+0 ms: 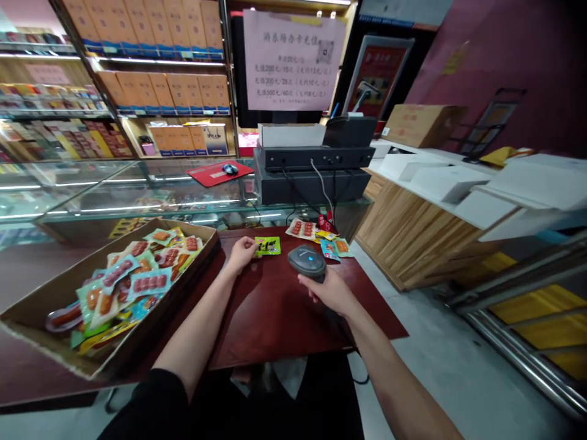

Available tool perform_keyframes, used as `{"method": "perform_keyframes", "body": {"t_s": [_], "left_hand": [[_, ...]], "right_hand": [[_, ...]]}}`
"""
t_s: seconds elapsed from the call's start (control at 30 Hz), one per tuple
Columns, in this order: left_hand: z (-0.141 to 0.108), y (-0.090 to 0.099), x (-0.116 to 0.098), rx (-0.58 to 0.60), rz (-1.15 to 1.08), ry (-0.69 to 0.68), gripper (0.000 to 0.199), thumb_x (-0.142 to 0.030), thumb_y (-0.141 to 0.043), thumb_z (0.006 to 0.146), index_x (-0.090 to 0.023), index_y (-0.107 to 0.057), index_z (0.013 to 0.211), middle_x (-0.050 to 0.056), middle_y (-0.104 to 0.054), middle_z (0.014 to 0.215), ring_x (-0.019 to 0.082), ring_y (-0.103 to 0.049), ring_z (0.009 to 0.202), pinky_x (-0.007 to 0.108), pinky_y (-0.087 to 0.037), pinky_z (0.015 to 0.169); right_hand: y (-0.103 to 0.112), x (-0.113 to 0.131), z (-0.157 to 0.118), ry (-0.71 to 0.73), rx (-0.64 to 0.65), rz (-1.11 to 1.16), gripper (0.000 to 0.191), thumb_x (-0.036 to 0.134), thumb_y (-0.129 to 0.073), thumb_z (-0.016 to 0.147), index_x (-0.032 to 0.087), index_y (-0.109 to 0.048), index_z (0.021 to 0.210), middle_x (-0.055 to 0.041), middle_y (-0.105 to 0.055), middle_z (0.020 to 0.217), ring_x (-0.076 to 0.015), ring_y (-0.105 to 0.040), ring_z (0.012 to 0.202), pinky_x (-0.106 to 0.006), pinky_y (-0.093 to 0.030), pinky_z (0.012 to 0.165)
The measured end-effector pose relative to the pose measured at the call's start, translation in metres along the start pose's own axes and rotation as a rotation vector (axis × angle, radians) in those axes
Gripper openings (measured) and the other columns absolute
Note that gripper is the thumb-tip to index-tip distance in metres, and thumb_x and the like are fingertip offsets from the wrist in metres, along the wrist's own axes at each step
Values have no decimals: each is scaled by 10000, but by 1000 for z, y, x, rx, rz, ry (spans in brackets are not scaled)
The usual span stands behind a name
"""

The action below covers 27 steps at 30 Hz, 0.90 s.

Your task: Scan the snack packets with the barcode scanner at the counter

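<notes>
My left hand (243, 252) pinches the left edge of a green snack packet (268, 246) on the dark red table (270, 311). In my right hand (334, 289) is a dark grey barcode scanner (307, 261), its handle wrapped by my fingers and a small blue light showing on top. The scanner is above the table, to the right of the green packet. Beyond it lies a small group of packets: a sausage snack pack (301, 229), a blue packet (329, 250) and an orange one (342, 247).
A cardboard box (50, 348) full of wrapped snacks stands to the left. Behind the table are a glass counter (160, 189), a mouse on a red pad (206, 174) and a black cash drawer (293, 188) with hanging cables. A wooden cabinet (394, 226) stands at right.
</notes>
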State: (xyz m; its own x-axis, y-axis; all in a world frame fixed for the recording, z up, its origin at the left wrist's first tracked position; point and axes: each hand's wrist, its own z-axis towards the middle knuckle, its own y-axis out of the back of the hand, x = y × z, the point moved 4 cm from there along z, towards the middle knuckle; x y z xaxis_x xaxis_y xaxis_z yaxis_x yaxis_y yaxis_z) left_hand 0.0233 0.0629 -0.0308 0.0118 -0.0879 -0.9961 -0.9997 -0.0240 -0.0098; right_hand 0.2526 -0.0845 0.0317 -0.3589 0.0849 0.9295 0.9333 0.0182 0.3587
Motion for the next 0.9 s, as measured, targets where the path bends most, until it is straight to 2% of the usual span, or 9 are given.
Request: {"method": "perform_keyframes", "body": {"t_s": [0.1,0.27,0.37,0.47,0.67,0.83,0.9], "left_hand": [[-17,19,1,63,-206,70,310,-240,-813,709,-159,-513,716,-33,-585,631,122,-637,601,352,-617,703],[-22,37,3,107,-323,96,286,-205,-848,686,-129,-593,790,47,-693,826,151,-694,744,372,-629,776],[-20,38,7,168,-339,131,262,-168,-832,701,-106,-685,909,114,-735,973,189,-722,841,348,-622,803],[-19,37,8,189,-349,151,254,-141,-819,712,-96,-724,943,135,-746,1009,205,-730,869,328,-620,808],[-22,36,3,153,-348,162,186,-118,-786,739,-89,-729,913,138,-749,994,200,-733,835,320,-628,762],[-23,37,1,103,-328,167,207,-120,-821,683,-99,-707,855,131,-755,923,215,-737,817,325,-626,740],[-23,37,2,116,-337,163,214,-118,-824,676,-102,-707,855,124,-754,909,213,-734,816,321,-627,733]], "right_hand": [[-18,9,-6,4,34,-25,296,404,-711,752,166,-599,887,35,-577,516,-112,-525,398,-212,-415,400],[-37,16,-10,88,10,-142,295,390,-695,777,159,-661,957,10,-612,525,-153,-605,472,-235,-476,483],[-41,18,-10,119,-6,-171,303,390,-696,779,151,-686,964,-1,-627,534,-168,-630,511,-250,-499,525],[-43,19,-11,135,-14,-174,299,385,-705,770,156,-701,963,-6,-639,550,-179,-647,541,-259,-514,547],[-47,21,-12,159,3,-188,301,376,-703,773,148,-709,969,-18,-650,563,-179,-646,535,-261,-516,544],[-49,18,-11,148,30,-193,294,378,-685,795,149,-710,977,-10,-636,542,-170,-630,505,-253,-501,526],[-50,18,-12,137,32,-194,295,379,-682,799,149,-709,981,-8,-631,535,-171,-630,503,-253,-500,525]]}}
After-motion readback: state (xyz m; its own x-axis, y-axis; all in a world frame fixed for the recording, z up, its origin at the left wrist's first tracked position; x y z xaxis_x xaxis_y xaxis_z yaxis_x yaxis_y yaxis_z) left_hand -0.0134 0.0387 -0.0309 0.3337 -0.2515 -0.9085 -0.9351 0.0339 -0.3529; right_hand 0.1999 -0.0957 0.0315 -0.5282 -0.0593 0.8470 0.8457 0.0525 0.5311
